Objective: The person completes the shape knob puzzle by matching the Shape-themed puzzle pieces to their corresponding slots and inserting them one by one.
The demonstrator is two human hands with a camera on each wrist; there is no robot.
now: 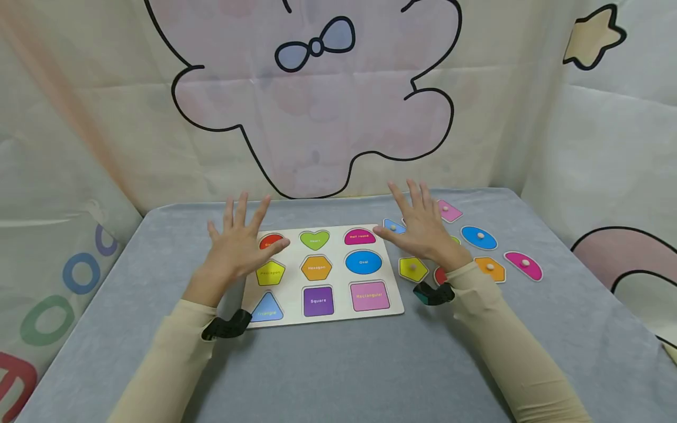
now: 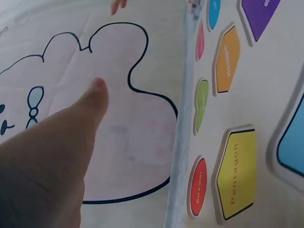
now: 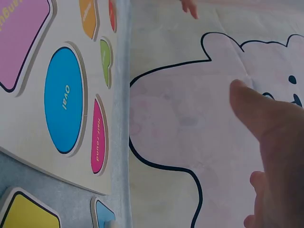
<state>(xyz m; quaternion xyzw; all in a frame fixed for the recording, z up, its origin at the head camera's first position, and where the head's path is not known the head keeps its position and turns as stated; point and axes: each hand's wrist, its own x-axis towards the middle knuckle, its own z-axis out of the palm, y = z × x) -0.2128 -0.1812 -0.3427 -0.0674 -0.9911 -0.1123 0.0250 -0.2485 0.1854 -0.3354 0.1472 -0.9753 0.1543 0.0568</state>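
A white shape-puzzle board (image 1: 337, 249) lies on the table, with labelled colored shapes such as a purple square (image 1: 318, 301) and a blue oval (image 1: 363, 262). Above its left edge, my left hand (image 1: 238, 249) is raised with fingers spread, holding nothing. My right hand (image 1: 423, 229) is likewise raised and spread, past the board's right edge, over loose knobbed pieces. Among these are a yellow pentagon piece (image 1: 412, 269) and a blue oval piece (image 1: 479, 238). The right hand and forearm partly hide a red piece (image 1: 439, 276). In each wrist view that hand's thumb stands out straight.
Farther right lie an orange hexagon piece (image 1: 492, 270) and a magenta half-round piece (image 1: 523, 266). A pink piece (image 1: 449, 211) sits near the back edge. Grey-blue cloth (image 1: 328, 370) covers the table, and a printed curtain (image 1: 317, 117) hangs behind it.
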